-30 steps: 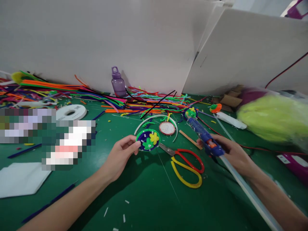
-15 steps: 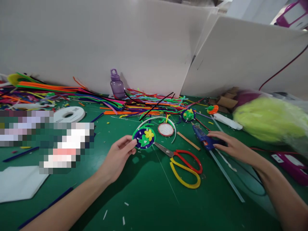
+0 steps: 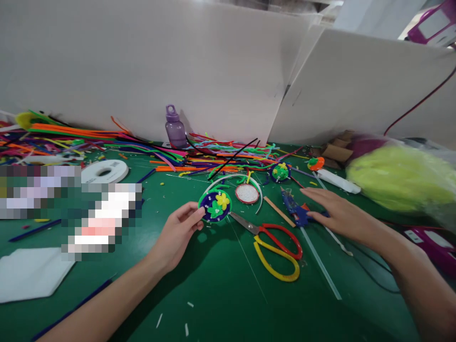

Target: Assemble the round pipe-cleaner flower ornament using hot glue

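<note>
My left hand (image 3: 183, 232) pinches the edge of a round craft disc (image 3: 213, 212), dark blue with a bright green rim. A yellow flower, a green one and small white beads are on its face. My right hand (image 3: 333, 213) is open over the handle end of a blue glue gun (image 3: 296, 209), fingers stretched out and thumb apart. The gun lies on the table with a clear glue stick (image 3: 320, 263) extending from its back. Between my hands lie scissors (image 3: 261, 230) with red and yellow handles. A red-rimmed disc of white beads (image 3: 247, 194) sits behind them.
Colourful pipe cleaners (image 3: 210, 156) are heaped along the white partition (image 3: 142, 61), by a purple bottle (image 3: 175, 130). A white spool (image 3: 105, 172) stands left; a bag of yellow-green material (image 3: 392, 175) is at right. A wooden stick (image 3: 279, 211) lies beside the glue gun.
My right hand has loosened from the glue gun, and its fingers have straightened. The gun and its glue stick have swung to the left. My left hand still holds the disc.
</note>
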`<state>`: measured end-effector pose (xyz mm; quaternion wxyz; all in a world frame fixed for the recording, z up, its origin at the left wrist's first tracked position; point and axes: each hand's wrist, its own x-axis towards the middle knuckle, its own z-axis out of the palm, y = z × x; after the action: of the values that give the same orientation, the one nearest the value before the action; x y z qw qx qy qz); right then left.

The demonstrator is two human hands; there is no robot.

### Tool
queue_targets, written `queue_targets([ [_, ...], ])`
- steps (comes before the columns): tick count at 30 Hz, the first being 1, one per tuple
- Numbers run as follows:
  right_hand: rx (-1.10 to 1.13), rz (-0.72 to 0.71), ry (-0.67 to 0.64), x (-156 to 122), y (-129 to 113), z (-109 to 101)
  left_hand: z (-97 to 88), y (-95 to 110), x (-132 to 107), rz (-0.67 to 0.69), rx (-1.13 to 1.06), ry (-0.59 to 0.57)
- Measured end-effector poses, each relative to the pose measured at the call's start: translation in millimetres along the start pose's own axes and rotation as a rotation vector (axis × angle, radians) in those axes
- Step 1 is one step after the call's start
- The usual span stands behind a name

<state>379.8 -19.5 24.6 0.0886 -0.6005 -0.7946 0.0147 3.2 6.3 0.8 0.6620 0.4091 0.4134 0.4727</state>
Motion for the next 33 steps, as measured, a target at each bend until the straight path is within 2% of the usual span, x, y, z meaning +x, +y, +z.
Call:
queue_targets([
  [2, -0.032, -0.077, 0.034, 19.3, -33.9, -12.1, -0.4, -0.2, 0.8, 0.006, -0.011, -0.002],
  [4, -0.061, -0.188, -0.019, 45.7, -69.2, -15.9, -0.5, 0.3, 1.5, 0.015, -0.032, 0.003],
  [6, -0.128, -0.251, -0.081, 73.5, -97.4, -9.1, -0.9, 1.6, 1.8, 0.018, -0.059, 0.004],
  [9, -0.209, -0.249, -0.134, 105.5, -119.6, 12.9, -2.5, 4.0, 1.5, -0.006, -0.101, -0.012],
  [12, -0.225, -0.263, -0.126, 119.4, -124.8, 31.7, -5.3, 5.3, 0.6, -0.073, -0.139, -0.048],
  [14, -0.23, -0.269, -0.122, 121.3, -125.1, 37.0, -7.1, 5.8, -0.1, -0.111, -0.165, -0.055],
  [25, -0.216, -0.216, -0.129, 122.9, -114.4, 39.0, -10.6, 10.6, 6.3, -0.179, -0.322, 0.006],
  [33, -0.137, -0.171, -0.055, 121.5, -105.1, 31.1, -12.8, 6.6, 5.2, -0.208, -0.319, 0.016],
])
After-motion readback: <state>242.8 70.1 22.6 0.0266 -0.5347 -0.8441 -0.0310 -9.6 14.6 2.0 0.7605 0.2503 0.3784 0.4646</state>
